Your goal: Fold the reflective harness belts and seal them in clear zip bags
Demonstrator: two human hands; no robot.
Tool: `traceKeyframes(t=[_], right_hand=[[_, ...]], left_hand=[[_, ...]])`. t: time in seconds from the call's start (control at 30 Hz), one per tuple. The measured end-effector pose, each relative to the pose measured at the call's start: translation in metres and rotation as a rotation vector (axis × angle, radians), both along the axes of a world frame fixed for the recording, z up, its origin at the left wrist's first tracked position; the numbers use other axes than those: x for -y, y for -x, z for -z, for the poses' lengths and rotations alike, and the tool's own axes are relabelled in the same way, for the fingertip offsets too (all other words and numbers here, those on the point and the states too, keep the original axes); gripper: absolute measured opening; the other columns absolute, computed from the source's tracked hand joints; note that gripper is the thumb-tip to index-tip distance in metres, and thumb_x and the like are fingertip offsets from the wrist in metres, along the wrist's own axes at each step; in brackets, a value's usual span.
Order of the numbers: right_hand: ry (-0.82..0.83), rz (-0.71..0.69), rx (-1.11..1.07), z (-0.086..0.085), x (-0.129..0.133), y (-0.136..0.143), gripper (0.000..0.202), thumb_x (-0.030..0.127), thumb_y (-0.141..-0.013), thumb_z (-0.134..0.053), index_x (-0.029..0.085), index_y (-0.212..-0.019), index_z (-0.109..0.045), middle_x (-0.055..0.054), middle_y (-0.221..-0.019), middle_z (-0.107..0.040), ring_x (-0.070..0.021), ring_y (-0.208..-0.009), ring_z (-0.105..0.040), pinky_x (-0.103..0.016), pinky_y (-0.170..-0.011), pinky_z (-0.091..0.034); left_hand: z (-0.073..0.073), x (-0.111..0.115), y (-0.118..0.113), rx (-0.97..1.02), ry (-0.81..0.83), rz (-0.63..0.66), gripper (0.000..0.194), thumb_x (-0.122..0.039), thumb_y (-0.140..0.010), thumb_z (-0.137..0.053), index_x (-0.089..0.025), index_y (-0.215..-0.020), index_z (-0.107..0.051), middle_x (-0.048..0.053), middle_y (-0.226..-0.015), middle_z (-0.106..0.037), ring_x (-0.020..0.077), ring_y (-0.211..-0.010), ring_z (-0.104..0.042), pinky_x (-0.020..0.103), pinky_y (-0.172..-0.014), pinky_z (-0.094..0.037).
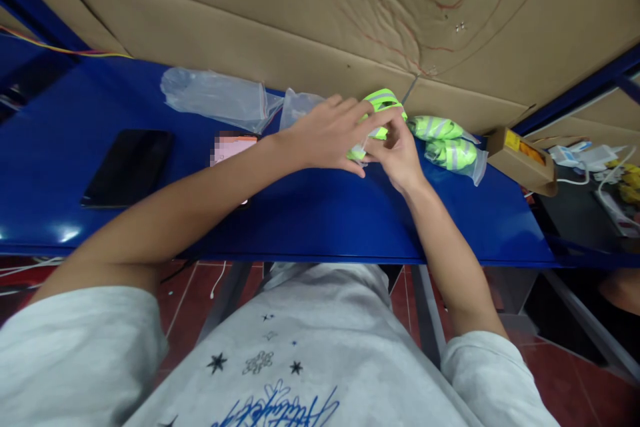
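A neon-yellow reflective strap bundle (384,99) with a grey stripe is between my two hands, above the back of the blue table. My left hand (333,130) reaches across its near side, fingers bent over the bundle and thumb sticking out. From the right, my right hand (400,153) pinches the bundle with thumb and fingers. Both hands hide much of it, and their fingertips overlap. A clear plastic bag (300,107) lies just behind my left hand. Beyond my right hand are two bagged reflective strap bundles, one farther back (435,128) and one nearer (453,155).
The blue table (310,213) meets a cardboard-covered panel (225,27) at the back. Clear zip bags (215,97) lie left of centre. A black tablet-like slab (127,167) and a partly covered phone (235,149) rest at left. An open cardboard box (520,160) stands at right.
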State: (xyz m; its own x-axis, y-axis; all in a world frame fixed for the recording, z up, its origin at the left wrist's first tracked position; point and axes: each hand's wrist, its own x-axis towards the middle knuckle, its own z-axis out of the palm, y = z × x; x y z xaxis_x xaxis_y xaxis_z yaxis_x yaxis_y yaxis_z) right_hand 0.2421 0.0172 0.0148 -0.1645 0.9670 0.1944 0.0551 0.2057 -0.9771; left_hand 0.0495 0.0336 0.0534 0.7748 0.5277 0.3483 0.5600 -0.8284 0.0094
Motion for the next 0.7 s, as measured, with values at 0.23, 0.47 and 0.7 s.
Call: traceKeyframes(t=[0.23,0.47,0.7], right_hand=[[-0.364,0.045,0.204,0.011,-0.004,0.011,0.037,0.057,-0.091,-0.071,0.02,-0.1,-0.07,-0.008,-0.11,-0.072,-0.0273,-0.11,-0.07,-0.046,-0.106,-0.056],[-0.316,-0.331,0.4,-0.005,0.002,0.0,0.073,0.085,-0.096,-0.038,0.023,-0.106,-0.077,-0.011,-0.137,-0.065,-0.0266,-0.144,-0.049,-0.047,-0.133,-0.027],[-0.519,-0.311,0.394,-0.04,0.017,-0.014,0.041,0.059,-0.101,-0.06,0.024,-0.104,-0.08,-0.008,-0.12,-0.073,-0.0248,-0.121,-0.066,-0.043,-0.115,-0.048]], left_hand=[[0.022,-0.009,-0.014,0.141,-0.08,-0.115,0.085,-0.047,-0.093,-0.071,-0.024,-0.166,-0.034,0.018,-0.137,-0.062,0.0373,-0.123,-0.059,0.046,-0.102,-0.042],[0.021,-0.006,-0.014,0.201,-0.072,-0.126,0.081,-0.053,-0.099,-0.058,-0.026,-0.169,-0.028,0.016,-0.128,-0.064,0.0347,-0.115,-0.059,0.046,-0.099,-0.04],[-0.016,0.015,-0.004,0.402,0.345,0.181,0.128,-0.051,-0.07,-0.093,-0.023,-0.171,-0.019,0.017,-0.148,-0.054,0.0379,-0.135,-0.052,0.047,-0.113,-0.039]])
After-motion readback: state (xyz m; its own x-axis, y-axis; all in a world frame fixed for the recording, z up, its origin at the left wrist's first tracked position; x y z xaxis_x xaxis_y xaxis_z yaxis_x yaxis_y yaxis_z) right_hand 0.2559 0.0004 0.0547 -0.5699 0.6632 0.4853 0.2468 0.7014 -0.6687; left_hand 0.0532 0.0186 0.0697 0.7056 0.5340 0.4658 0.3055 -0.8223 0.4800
